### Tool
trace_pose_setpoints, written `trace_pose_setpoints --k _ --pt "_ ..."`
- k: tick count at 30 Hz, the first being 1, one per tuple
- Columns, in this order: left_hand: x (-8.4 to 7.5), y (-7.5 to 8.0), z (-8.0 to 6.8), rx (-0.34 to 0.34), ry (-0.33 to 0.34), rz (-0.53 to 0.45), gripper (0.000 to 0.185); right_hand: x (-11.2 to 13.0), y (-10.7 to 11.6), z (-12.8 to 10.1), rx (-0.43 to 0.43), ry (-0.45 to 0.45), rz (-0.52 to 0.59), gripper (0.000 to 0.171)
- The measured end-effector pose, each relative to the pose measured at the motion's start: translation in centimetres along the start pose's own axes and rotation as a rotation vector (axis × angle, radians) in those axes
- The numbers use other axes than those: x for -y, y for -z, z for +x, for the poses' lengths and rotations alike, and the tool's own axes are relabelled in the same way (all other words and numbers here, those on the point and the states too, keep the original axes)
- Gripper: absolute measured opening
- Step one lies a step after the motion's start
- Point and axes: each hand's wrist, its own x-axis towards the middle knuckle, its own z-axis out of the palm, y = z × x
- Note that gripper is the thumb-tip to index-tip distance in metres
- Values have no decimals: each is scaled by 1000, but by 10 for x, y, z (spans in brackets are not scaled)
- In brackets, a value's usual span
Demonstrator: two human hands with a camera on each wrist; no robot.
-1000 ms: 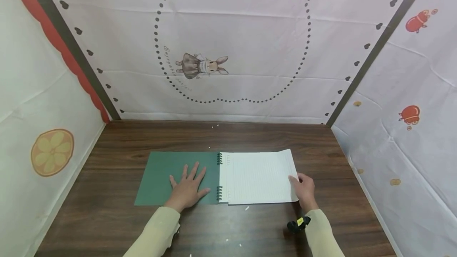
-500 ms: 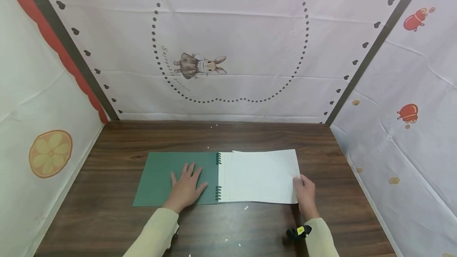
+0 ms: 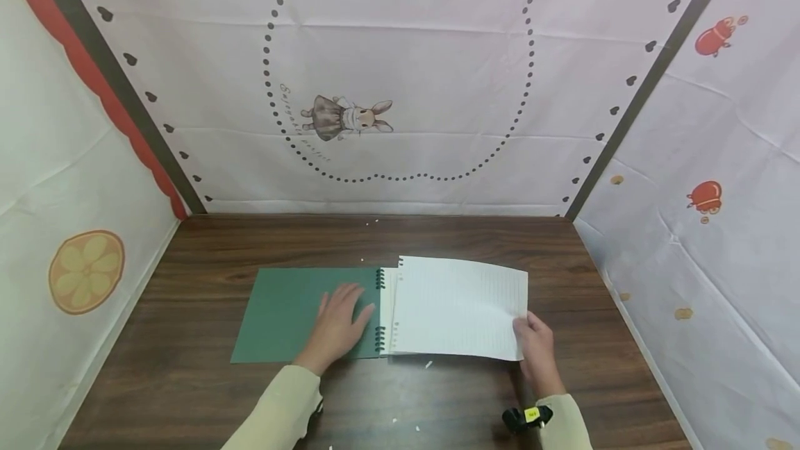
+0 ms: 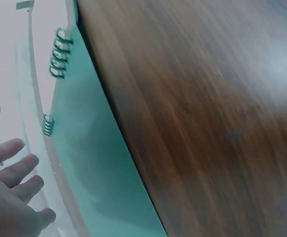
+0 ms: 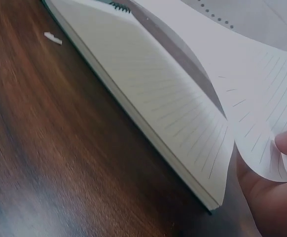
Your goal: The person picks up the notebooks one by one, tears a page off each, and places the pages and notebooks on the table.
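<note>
Dark brown wooden tabletop. Open green spiral notebook lies flat on it, near middle. Tiny white bits, maybe paper scraps, scattered on wood close to notebook.

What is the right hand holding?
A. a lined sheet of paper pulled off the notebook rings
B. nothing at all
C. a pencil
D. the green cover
A. The right hand pinches the corner of a lined sheet, whose punched edge sits loose beside the spiral rings, while the left hand lies flat on the green cover.
</note>
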Motion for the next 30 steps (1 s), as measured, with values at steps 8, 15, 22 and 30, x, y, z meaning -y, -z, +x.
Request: trace_pose_setpoints --k 8,15,22,30 --pt "-20 2 -3 65 112 -241 47 6 -14 -7 36 -4 15 48" --pt "-24 2 -4 43 150 -343 43 9 -25 -12 80 -9 18 47" --pt "-22 5 -8 -34 160 -395 18 9 -34 -14 70 27 -19 44" --pt "-11 12 -18 -48 153 -393 18 14 -40 -12 -54 60 -156 34"
